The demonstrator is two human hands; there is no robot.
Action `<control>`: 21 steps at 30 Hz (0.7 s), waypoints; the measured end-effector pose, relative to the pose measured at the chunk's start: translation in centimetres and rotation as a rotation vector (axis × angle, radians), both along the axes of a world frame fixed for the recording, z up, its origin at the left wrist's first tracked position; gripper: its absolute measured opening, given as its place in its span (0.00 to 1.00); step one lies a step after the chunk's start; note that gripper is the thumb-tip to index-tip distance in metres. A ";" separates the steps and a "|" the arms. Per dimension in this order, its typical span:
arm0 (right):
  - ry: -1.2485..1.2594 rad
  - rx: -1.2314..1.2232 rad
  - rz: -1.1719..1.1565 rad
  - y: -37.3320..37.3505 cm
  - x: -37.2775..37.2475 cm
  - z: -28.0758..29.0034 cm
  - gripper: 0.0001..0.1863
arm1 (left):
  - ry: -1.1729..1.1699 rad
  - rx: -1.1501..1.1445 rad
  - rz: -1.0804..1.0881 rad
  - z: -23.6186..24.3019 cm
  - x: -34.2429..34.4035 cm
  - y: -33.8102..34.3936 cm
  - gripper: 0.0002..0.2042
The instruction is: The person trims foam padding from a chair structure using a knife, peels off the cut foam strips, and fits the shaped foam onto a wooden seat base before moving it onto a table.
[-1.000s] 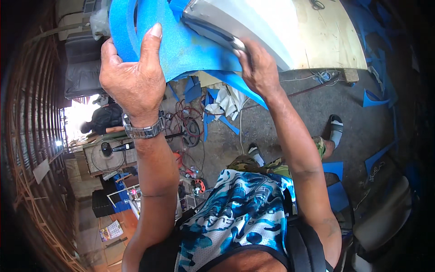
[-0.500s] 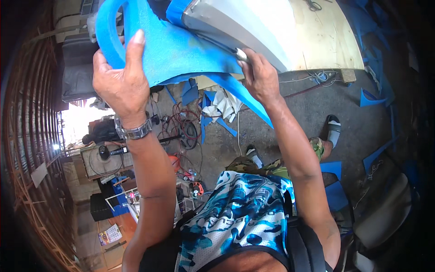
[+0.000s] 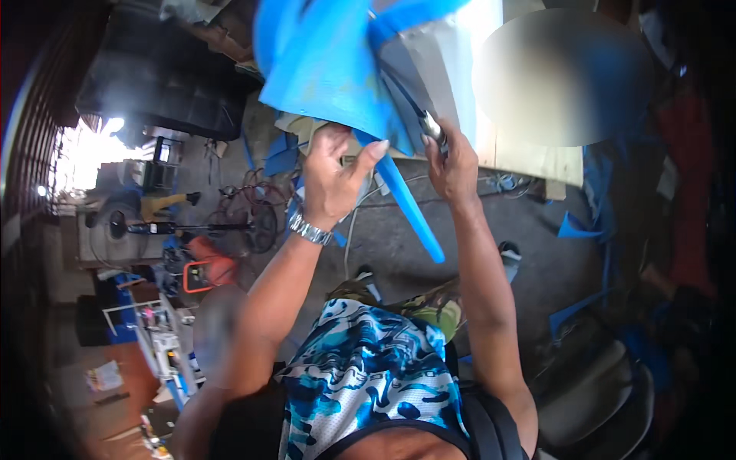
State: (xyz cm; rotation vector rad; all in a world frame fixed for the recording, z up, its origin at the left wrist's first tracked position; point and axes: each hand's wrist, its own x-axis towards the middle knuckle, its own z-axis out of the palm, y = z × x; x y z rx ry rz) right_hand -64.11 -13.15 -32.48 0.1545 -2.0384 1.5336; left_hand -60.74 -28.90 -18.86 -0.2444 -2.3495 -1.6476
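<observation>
While my right hand grips 1 silver tool right of the blue foam, my left hand curls half-spread at the foam's lower edge, hold unclear.

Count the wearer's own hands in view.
2: the left hand at the lower edge of the blue foam, and the right hand holding a silver tool beside the grey panel. Some left fingertips may be hidden.

They wear a blue-patterned top, camouflage bottoms — and a silver wristwatch.
</observation>
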 end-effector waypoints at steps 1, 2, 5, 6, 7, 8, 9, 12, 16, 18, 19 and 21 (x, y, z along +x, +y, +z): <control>-0.058 0.016 0.021 0.1 0.2 0.4 0.18 | -0.018 0.019 0.022 0.1 -0.2 0.1 0.24; -0.041 0.049 -0.003 0.3 0.4 0.1 0.18 | -0.047 0.038 0.024 -0.2 -0.7 0.2 0.25; -0.066 0.107 0.022 -0.1 0.6 0.5 0.19 | 0.187 0.265 0.139 -0.9 -2.0 0.5 0.26; -0.120 0.113 0.058 -0.3 0.7 1.0 0.19 | 0.169 0.217 0.145 0.0 -1.9 0.7 0.27; -0.139 0.128 0.072 -0.5 0.4 0.6 0.21 | 0.150 0.147 0.099 0.5 -2.3 0.7 0.26; -0.150 0.137 0.073 -0.4 0.4 0.2 0.21 | 0.125 0.072 0.059 0.7 -2.5 0.5 0.25; -0.121 0.125 0.067 -0.3 0.2 -0.2 0.22 | 0.185 -0.103 0.080 1.1 -3.0 0.4 0.19; -0.096 0.095 0.054 -0.5 -0.4 0.4 0.24 | 0.410 -0.179 0.203 2.1 -3.9 1.2 0.12; 0.088 0.158 -0.003 -0.5 -1.4 3.5 0.23 | 0.434 -0.329 0.188 2.0 -3.8 1.2 0.12; 0.105 0.127 -0.060 -0.7 -2.1 3.9 0.19 | 0.397 -0.263 0.205 2.3 -3.8 1.5 0.13; 0.100 0.123 -0.029 -0.6 -2.0 4.3 0.17 | 0.515 -0.293 0.199 1.9 -4.3 1.4 0.12; 0.074 0.170 -0.042 -0.6 -1.6 3.4 0.17 | 0.492 -0.307 0.209 1.9 -4.2 1.1 0.12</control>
